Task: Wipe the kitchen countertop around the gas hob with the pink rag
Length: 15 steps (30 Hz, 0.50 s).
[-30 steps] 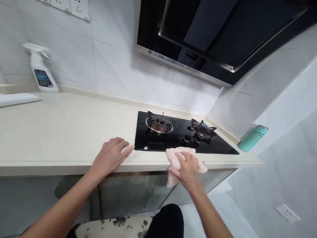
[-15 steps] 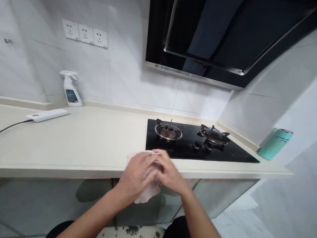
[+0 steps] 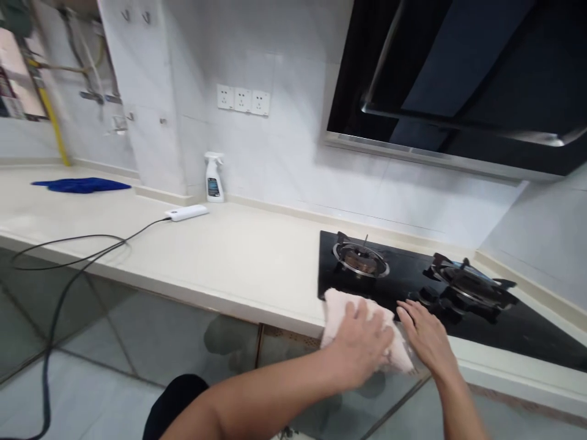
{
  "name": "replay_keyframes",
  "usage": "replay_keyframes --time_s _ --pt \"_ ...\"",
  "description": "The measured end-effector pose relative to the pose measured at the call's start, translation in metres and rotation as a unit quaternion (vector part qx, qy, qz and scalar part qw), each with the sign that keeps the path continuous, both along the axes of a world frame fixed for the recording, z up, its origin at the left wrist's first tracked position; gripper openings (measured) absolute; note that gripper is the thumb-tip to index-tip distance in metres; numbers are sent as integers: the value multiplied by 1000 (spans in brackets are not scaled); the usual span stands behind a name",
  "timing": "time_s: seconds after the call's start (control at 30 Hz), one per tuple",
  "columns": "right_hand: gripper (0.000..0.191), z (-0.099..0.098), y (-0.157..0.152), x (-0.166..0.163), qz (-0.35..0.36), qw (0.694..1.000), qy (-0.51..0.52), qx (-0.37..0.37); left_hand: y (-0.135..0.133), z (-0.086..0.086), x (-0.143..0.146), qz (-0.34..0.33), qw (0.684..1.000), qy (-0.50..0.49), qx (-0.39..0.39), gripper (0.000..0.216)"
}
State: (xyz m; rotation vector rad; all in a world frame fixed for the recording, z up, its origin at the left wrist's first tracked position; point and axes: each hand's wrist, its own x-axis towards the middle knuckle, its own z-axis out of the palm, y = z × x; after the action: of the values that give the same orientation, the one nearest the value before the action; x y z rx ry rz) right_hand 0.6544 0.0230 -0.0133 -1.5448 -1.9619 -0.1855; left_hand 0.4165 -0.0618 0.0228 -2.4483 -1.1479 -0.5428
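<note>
My left hand (image 3: 362,345) presses on a pale pink cloth (image 3: 338,310) at the counter's front edge, fingers bent over it. The cloth lies partly across the front of the black gas stove (image 3: 389,292) and hangs over the edge. Beside it, my right hand (image 3: 427,337) has its fingers stretched out at the stove's front edge, below the control knobs (image 3: 428,295). Nothing shows in its grasp. The left burner (image 3: 361,260) is behind the cloth, and the right burner (image 3: 472,284) is farther off.
A spray bottle (image 3: 214,178) stands against the wall. A white device (image 3: 187,212) with a black cable (image 3: 98,253) lies on the counter (image 3: 257,256). A blue cloth (image 3: 82,184) lies at the far left. Above the stove hangs a dark range hood (image 3: 440,73).
The view has swung left, bringing the blue cloth and cable into sight. My hands were together around the crumpled pink cloth; now they are apart, and the cloth is spread under my left hand.
</note>
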Motion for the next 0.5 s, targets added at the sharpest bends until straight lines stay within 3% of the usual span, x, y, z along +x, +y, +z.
replay_keyframes --time_s 0.1,0.23,0.37,0.5 --pt "70 -9 2 11 -12 999 -30 -16 3 -1 3 -26 1000 -3 10 44" --pt "71 -17 6 22 -13 999 -45 -27 0 0 -36 -45 998 -36 -1 38" --pt "71 -19 6 23 -19 998 -55 -35 -17 2 -115 12 997 -66 -30 47" --pt "74 -20 5 22 -18 998 -57 -36 -40 13 -218 188 975 -93 -77 60"
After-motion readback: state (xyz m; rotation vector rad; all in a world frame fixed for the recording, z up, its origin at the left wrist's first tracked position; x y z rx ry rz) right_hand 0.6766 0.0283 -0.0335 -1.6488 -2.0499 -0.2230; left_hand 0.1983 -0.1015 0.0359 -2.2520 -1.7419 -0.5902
